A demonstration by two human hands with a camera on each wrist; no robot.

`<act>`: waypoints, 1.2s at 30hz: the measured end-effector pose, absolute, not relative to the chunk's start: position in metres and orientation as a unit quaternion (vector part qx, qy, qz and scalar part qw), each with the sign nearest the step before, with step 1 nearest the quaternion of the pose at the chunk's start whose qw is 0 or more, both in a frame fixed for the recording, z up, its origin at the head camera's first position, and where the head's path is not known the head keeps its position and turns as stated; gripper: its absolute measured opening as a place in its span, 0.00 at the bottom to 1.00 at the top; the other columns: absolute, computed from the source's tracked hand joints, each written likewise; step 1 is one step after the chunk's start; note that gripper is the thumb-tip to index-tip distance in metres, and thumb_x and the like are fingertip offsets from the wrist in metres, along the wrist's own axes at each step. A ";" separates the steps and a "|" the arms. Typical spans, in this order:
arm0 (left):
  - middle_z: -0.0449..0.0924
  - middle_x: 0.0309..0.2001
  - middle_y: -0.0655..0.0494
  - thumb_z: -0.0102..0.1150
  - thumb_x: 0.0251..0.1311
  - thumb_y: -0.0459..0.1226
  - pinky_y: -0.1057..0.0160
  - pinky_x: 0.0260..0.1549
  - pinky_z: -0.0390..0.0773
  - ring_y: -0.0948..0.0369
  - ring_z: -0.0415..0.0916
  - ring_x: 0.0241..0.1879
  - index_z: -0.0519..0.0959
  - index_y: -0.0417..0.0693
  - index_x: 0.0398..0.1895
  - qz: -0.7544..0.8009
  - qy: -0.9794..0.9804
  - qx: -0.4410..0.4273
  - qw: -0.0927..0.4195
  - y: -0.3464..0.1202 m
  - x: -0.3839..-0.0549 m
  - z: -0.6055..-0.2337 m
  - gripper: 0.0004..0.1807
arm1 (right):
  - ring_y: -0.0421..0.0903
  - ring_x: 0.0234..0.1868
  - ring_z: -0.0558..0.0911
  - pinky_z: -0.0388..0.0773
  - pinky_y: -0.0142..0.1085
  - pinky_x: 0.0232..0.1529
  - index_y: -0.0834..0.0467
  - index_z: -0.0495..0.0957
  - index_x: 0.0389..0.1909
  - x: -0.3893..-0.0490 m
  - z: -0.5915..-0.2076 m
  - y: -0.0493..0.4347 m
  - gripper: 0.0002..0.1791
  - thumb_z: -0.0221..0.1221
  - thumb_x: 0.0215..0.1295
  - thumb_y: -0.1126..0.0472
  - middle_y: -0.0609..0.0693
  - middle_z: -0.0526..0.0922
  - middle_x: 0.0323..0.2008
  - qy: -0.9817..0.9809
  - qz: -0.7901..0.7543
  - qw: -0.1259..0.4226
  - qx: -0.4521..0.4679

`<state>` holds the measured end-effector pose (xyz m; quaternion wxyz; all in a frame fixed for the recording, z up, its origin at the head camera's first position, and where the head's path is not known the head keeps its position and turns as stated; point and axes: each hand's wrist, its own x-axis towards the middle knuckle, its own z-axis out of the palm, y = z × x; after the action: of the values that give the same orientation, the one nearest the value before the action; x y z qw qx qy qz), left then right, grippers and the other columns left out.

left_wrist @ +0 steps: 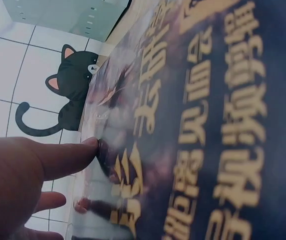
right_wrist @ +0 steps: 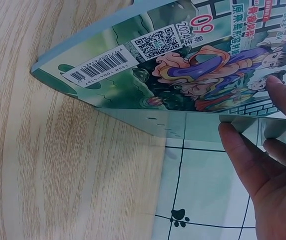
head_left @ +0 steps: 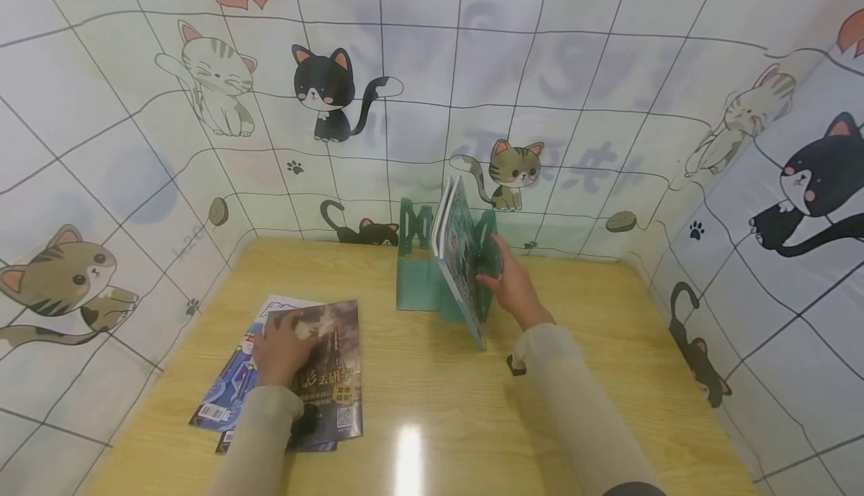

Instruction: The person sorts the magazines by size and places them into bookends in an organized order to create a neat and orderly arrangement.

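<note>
Right hand (head_left: 514, 286) steadies a tilted magazine (head_left: 461, 263) in the green rack (head_left: 418, 271).
Left hand (head_left: 283, 350), fingers flat, presses the dark magazine (head_left: 334, 376) lying lengthwise on the counter (head_left: 432, 406); right grip clasps the magazine's edge.

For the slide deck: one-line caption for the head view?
Right hand holds green magazine upright in bookstand; left hand rests on dark magazine.

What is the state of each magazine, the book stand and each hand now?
Green magazine: upright, tilted, leaning in the stand.
Book stand: upright on the table.
Dark magazine: flat, on the blue magazine.
Left hand: pressing the dark magazine.
Right hand: holding the green magazine.
</note>
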<state>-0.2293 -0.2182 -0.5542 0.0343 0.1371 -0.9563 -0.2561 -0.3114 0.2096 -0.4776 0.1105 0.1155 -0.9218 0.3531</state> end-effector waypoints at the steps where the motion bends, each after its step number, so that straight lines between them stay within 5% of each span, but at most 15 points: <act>1: 0.50 0.69 0.28 0.68 0.52 0.52 0.27 0.58 0.49 0.26 0.46 0.64 0.66 0.42 0.67 -0.255 -0.956 0.140 0.033 -0.219 -0.230 -0.554 0.42 | 0.65 0.64 0.68 0.65 0.58 0.62 0.51 0.47 0.76 -0.311 -0.478 0.210 0.51 0.69 0.58 0.59 0.62 0.60 0.71 -0.922 0.353 0.111 0.116; 17: 0.71 0.52 0.29 0.77 0.40 0.46 0.32 0.49 0.62 0.33 0.63 0.51 0.76 0.39 0.57 -0.274 -0.950 0.141 0.054 -0.236 -0.232 -0.547 0.38 | 0.66 0.64 0.67 0.65 0.59 0.62 0.51 0.48 0.76 -0.314 -0.481 0.209 0.51 0.69 0.58 0.59 0.62 0.59 0.71 -0.924 0.351 0.107 0.107; 36: 0.61 0.54 0.30 0.74 0.43 0.37 0.34 0.48 0.66 0.37 0.58 0.51 0.69 0.38 0.65 -0.397 -0.892 0.208 0.062 -0.245 -0.213 -0.551 0.42 | 0.66 0.62 0.69 0.66 0.58 0.61 0.47 0.47 0.76 -0.314 -0.483 0.209 0.51 0.69 0.58 0.59 0.62 0.61 0.70 -0.928 0.340 0.105 0.106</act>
<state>-0.2130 -0.2452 -0.5507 0.0619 0.2077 -0.8917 -0.3974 -0.3144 0.2093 -0.4826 0.1050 0.1061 -0.9285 0.3401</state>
